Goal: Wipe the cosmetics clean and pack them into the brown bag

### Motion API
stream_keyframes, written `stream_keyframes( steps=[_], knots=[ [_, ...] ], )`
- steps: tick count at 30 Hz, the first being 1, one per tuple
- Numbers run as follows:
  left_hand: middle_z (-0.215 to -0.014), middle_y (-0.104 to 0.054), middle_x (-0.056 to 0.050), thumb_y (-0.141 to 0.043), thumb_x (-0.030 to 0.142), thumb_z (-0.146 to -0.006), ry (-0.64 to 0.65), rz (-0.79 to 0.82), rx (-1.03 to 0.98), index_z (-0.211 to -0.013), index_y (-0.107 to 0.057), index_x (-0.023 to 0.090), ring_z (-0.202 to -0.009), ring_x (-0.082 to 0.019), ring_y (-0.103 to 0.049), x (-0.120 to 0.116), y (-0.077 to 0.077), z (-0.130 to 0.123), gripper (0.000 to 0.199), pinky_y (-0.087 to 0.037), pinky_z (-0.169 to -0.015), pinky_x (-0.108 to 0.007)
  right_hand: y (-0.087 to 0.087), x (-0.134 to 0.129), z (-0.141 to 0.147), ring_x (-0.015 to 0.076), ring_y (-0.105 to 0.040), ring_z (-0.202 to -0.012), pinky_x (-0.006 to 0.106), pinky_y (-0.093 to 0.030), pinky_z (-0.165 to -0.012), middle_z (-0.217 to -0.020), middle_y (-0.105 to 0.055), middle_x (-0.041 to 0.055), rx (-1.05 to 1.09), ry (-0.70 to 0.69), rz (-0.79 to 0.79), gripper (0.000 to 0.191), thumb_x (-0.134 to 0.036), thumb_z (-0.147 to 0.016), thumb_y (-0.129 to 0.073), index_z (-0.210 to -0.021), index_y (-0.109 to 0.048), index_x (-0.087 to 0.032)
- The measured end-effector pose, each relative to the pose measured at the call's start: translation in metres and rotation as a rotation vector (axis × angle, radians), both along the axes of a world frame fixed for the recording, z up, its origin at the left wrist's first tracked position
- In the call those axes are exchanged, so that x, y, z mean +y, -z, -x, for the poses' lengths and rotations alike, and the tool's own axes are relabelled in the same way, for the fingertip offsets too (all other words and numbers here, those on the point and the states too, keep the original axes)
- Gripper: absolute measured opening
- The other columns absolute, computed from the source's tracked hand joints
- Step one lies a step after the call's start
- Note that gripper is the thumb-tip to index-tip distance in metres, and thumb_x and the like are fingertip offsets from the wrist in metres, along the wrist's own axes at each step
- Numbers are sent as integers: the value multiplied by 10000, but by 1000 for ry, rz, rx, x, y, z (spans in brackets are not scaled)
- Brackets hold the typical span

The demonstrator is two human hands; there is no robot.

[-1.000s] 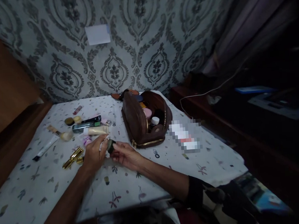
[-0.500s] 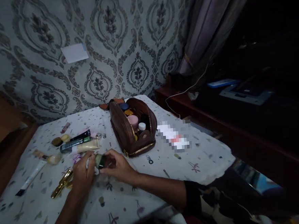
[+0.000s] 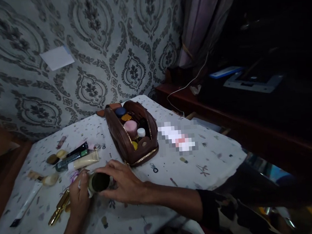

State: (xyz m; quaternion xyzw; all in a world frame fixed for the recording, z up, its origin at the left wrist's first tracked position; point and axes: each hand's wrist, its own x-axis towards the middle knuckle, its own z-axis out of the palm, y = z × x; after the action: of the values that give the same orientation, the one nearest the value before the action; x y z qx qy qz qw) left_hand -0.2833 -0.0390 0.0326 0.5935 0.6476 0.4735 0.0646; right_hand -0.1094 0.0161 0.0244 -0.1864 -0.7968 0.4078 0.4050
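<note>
A small dark green jar [image 3: 101, 181] is held between my two hands over the patterned cloth. My right hand [image 3: 123, 183] grips its right side between thumb and fingers. On the other side, my left hand [image 3: 79, 193] is closed around something white, perhaps a tissue, pressed against the jar. Just beyond my hands stands an open brown bag [image 3: 120, 141], holding a pink jar [image 3: 130, 128], a white-capped bottle [image 3: 141, 133] and a blue item [image 3: 120, 111].
Several tubes, including a cream one [image 3: 84, 160], lie left of the bag. Gold tubes [image 3: 58, 208], a fluffy brush [image 3: 50, 179] and a white brush [image 3: 27, 204] are at the left. A blurred white item [image 3: 173, 134] lies right of the bag.
The view has shifted to the right. The jar has tilted so its dark round end faces the camera, and my right hand's fingers have moved around its edge.
</note>
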Motion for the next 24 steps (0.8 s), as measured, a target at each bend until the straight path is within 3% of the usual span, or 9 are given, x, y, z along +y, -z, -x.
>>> stream_keyframes(
  steps=[9, 13, 16, 19, 24],
  knots=[
    [-519, -439, 26, -374, 492, -957, -9, 75, -41, -597, -423, 219, -496, -131, -429, 1, -4, -4, 455, -385, -475, -257, -11, -2, -9, 195, -595, -965, 321, -498, -887, -1067, -604, 60, 30, -91, 97, 556, -294, -786, -763, -1311, -590, -226],
    [-541, -498, 16, -464, 416, -874, 80, 69, 9, -614, -435, 218, -510, -137, -471, 1, -2, -5, 328, -404, -483, -260, -21, -4, -17, 190, -603, -963, 322, -506, -877, -1074, -619, 66, 109, -141, 78, 553, -300, -820, -745, -1338, -570, -216],
    [-693, -677, -22, -502, 336, -843, 139, 94, 78, -805, -599, 188, -603, -171, -623, 0, 1, -6, 180, -494, -553, -275, -28, -3, -31, 186, -607, -969, 322, -513, -877, -1087, -624, 70, 115, -140, 27, 548, -290, -842, -731, -1355, -556, -214],
    [-892, -762, -65, -459, 270, -894, 218, 141, 200, -1084, -641, 157, -735, -194, -720, -1, -1, -13, 286, -562, -652, -289, -35, 2, -53, 177, -614, -962, 310, -525, -860, -1099, -627, 70, 82, -102, -24, 542, -302, -869, -709, -1377, -537, -228],
    [-1008, -767, -92, -408, 181, -969, 340, -35, 554, -1240, -587, 159, -853, -183, -744, 4, -29, -35, 325, -578, -750, -264, -50, 18, -100, 163, -619, -873, 286, -549, -764, -1083, -631, 66, -18, 35, -122, 550, -330, -886, -691, -1404, -516, -269]
  ],
)
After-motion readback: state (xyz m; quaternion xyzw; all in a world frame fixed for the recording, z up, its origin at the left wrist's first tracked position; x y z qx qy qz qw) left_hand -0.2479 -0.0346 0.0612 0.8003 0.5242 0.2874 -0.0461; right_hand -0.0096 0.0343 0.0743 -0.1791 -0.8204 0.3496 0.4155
